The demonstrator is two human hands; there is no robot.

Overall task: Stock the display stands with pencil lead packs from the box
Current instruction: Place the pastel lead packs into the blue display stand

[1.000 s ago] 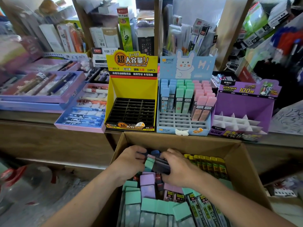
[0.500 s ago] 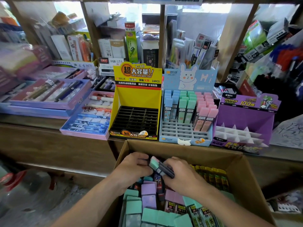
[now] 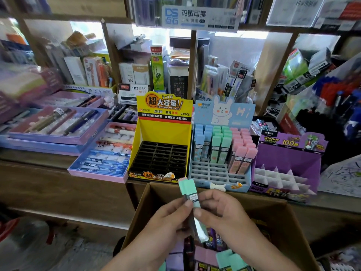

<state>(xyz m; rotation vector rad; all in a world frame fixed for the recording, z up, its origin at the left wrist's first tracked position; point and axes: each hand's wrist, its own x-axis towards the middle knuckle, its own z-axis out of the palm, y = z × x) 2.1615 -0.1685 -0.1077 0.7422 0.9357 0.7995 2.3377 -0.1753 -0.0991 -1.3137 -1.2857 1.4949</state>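
Raised since earlier, lead packs (image 3: pixel 189 189) stand pinched in the grip of left hand (image 3: pixel 164 223) and right hand (image 3: pixel 222 214), box (image 3: pixel 271 205) below.

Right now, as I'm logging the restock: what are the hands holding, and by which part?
Both the left hand and right hand pinch a few lead packs mid-body, ends free.

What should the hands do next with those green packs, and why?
Probably carry the green packs, held by the left hand and right hand over the box, forward into the blue bunny stand: its green rows have empty slots in front.
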